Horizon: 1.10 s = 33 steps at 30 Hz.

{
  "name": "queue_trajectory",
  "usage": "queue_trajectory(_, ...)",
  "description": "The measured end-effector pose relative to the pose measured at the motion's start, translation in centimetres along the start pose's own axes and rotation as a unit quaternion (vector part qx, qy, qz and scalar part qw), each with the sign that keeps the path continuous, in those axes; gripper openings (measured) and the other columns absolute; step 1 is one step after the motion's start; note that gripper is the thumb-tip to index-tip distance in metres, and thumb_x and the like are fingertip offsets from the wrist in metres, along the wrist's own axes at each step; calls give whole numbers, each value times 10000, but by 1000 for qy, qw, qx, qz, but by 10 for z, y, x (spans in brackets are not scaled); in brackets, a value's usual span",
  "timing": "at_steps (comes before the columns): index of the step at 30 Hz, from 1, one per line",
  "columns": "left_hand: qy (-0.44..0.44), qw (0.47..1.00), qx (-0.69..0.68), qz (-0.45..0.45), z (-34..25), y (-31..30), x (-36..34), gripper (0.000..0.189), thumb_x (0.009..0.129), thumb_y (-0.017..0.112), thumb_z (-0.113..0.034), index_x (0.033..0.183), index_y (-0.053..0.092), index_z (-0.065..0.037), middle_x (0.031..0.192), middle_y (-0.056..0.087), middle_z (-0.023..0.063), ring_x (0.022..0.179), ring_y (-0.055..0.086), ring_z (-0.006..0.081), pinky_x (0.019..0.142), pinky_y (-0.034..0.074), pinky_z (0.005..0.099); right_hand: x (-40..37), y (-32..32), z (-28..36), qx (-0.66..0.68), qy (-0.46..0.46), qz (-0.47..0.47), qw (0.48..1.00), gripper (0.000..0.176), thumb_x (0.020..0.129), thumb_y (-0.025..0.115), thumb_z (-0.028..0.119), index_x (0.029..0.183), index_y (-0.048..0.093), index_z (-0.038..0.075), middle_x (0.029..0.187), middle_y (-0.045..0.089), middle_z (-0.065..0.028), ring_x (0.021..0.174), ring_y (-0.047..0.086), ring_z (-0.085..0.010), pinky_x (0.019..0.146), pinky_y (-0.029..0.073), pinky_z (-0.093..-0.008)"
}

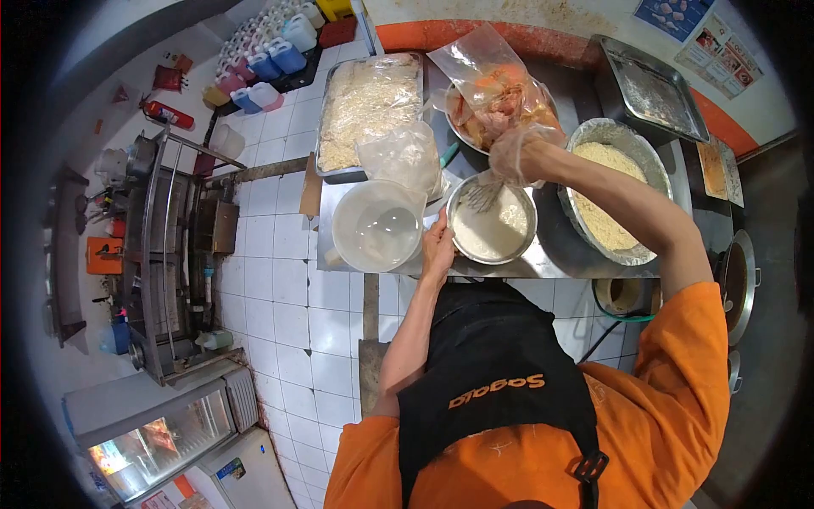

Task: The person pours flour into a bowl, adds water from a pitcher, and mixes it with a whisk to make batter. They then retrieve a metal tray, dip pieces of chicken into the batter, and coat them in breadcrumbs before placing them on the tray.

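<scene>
My left hand [438, 243] grips the rim of a metal bowl [507, 233] that holds pale batter. Over this bowl my right hand [524, 157], in a clear plastic glove, is closed on a wire whisk [485, 193] that dips toward the batter. Behind the right hand stands a bowl of raw meat pieces [475, 114], partly covered by a clear plastic bag [483, 64]. To the left is a clear plastic jug [377, 225], with a crumpled plastic bag [398, 157] behind it.
A tray of breaded pieces [373, 102] lies at the back left, a large basin of flour [604, 182] at the right. Behind the basin sits an empty metal tray [657, 89]. The steel table's front edge [568, 267] runs close to my body.
</scene>
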State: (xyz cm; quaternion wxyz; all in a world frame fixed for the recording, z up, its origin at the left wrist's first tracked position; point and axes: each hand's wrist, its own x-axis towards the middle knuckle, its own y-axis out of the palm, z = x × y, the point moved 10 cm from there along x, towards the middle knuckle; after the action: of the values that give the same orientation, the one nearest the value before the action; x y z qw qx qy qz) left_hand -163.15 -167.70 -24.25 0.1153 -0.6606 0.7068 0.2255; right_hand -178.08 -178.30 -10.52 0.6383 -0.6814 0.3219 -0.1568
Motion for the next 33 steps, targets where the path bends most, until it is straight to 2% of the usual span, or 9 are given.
queue_trajectory(4,100,991,88,-25,24,-12,20,483,970,436,-46,1452,459,-42,1081,621,83,720,594,86,580,491,234,-46,-9,-9,88,93,101,987,345,908,555,338,802,721,55,840,705,-194,747,683,-381,658,529,-479)
queue_trajectory(8,37,999,-5,-5,-1,14,-13,537,977,438,-54,1508,371,-99,1051,622,54,668,610,87,585,552,241,-79,11,3,179,153,210,949,220,868,571,228,858,714,62,918,715,-194,881,701,-364,699,551,-470)
queue_trajectory(10,-2,998,-60,-19,-8,25,-32,503,977,407,-23,1474,345,-65,1128,597,118,864,681,154,671,592,289,-95,31,12,201,162,195,946,221,873,566,217,867,712,52,908,711,-209,879,700,-372,713,556,-467)
queue_trajectory(14,-59,982,-176,36,16,54,-57,484,974,421,-3,1437,304,-84,1124,574,109,944,674,208,737,619,357,-114,15,30,254,263,92,926,329,962,462,276,917,681,35,804,676,-229,793,682,-409,666,539,-504)
queue_trajectory(16,-159,968,-185,59,35,66,-72,507,933,490,-17,1406,313,-60,1162,541,119,1014,634,218,745,613,368,-113,77,45,257,293,67,918,347,973,443,284,911,680,39,790,671,-229,783,680,-413,658,540,-507)
queue_trajectory(19,-116,992,-35,-38,31,29,-47,597,892,531,-9,1433,283,-58,1200,518,126,1114,593,238,787,607,403,-115,63,57,269,297,7,916,378,994,416,289,910,691,44,789,666,-239,769,675,-420,677,540,-524)
queue_trajectory(23,8,998,-58,-33,-8,9,-19,580,902,520,-13,1460,374,-61,1167,529,98,1006,635,216,731,616,362,-131,51,55,305,439,129,835,397,983,457,363,1009,711,59,858,678,-254,862,678,-409,797,540,-501)
queue_trajectory(25,2,999,-43,-13,-9,11,-8,576,920,501,-19,1479,372,-73,1147,546,92,955,638,194,718,616,341,-117,59,76,339,360,44,868,392,971,477,365,1014,711,53,889,686,-249,872,680,-408,814,545,-494)
queue_trajectory(33,-49,997,-46,42,-4,20,-22,599,964,411,14,1535,297,-130,1178,554,87,969,650,193,771,633,350,-130,63,71,376,396,85,833,290,956,528,295,973,712,71,877,671,-261,871,664,-430,797,515,-527)
